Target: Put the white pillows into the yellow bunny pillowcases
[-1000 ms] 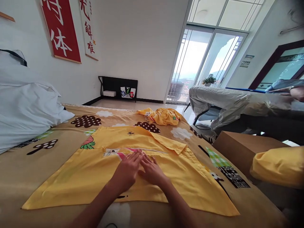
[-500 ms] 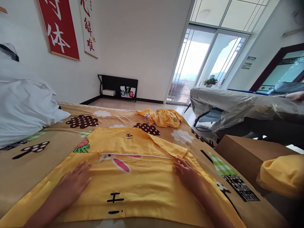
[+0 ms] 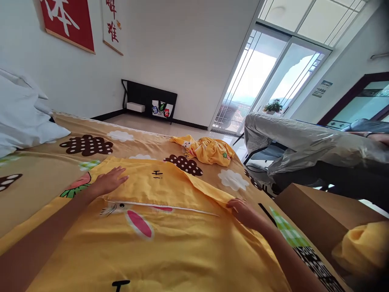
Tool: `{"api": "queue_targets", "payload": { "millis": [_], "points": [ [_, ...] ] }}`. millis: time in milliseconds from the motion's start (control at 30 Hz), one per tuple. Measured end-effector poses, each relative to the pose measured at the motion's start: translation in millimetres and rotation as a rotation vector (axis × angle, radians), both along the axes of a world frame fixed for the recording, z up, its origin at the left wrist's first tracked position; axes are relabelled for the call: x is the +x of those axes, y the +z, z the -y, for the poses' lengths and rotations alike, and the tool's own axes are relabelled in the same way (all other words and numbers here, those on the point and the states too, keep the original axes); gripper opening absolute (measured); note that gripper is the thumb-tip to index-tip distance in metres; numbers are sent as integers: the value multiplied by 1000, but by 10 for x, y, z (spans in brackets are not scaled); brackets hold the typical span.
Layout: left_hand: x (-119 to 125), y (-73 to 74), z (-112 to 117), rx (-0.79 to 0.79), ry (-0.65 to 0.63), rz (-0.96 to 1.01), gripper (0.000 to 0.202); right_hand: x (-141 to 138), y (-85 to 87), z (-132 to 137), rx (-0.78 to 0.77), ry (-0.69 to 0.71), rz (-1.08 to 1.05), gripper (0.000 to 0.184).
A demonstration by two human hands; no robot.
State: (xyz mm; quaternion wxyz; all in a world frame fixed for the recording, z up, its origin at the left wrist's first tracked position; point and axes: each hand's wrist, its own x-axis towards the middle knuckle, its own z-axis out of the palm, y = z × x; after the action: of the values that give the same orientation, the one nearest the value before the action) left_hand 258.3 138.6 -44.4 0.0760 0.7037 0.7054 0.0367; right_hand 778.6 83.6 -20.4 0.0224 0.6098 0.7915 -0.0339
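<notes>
A yellow cloth (image 3: 170,239) printed with a rabbit and a carrot lies spread flat on the bed (image 3: 42,170) in front of me. My left hand (image 3: 109,181) rests flat on its far left part, fingers stretched out. At the cloth's right edge, by a folded-over flap, is my right hand (image 3: 243,211); its fingers are curled at the hem, and I cannot make out whether they pinch the fabric.
A crumpled yellow garment (image 3: 209,150) lies at the bed's far edge. White bedding (image 3: 21,121) is piled at the left. A brown cardboard box (image 3: 322,215) with yellow fabric (image 3: 361,247) stands at the right. Behind it is a silver-covered table (image 3: 304,142).
My hands were together at the cloth's middle, then slid apart. Now the left hand has moved up to the far left part and the right sits at the right edge. The view has tilted down.
</notes>
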Motion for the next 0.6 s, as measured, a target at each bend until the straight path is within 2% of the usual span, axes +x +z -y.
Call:
{"api": "queue_targets", "payload": {
  "millis": [67, 133, 200, 233, 267, 300, 367, 400, 500, 600],
  "points": [
    [37, -216, -66, 9, 41, -42, 63, 69, 160, -265, 34, -133, 62, 45],
    [57, -374, -55, 35, 41, -94, 62, 62, 274, -495, 211, -391, 125, 58],
    [57, -442, -15, 49, 38, -140, 61, -63, 282, -624, 443, -588, 146, 68],
    [62, -443, 5, 38, 46, -152, 61, -177, 239, -645, 525, -593, 147, 69],
    [79, -425, 23, 31, 58, -163, 60, -321, 170, -642, 558, -521, 143, 68],
    [117, -394, 36, 21, 65, -171, 59, -492, 82, -621, 536, -385, 131, 65],
    [281, -305, 45, 0, 14, -158, 58, -884, -114, -561, 378, -99, 85, 59],
    [413, -256, 36, -11, -52, -133, 58, -1092, -203, -541, 275, 1, 44, 57],
    [960, -140, -58, -21, -306, -22, 58, -1684, -379, -584, 33, 158, -125, 59],
    [1452, -140, -260, 26, -423, 37, 56, -2030, -453, -796, -31, 209, -221, 61]
  ]
}}
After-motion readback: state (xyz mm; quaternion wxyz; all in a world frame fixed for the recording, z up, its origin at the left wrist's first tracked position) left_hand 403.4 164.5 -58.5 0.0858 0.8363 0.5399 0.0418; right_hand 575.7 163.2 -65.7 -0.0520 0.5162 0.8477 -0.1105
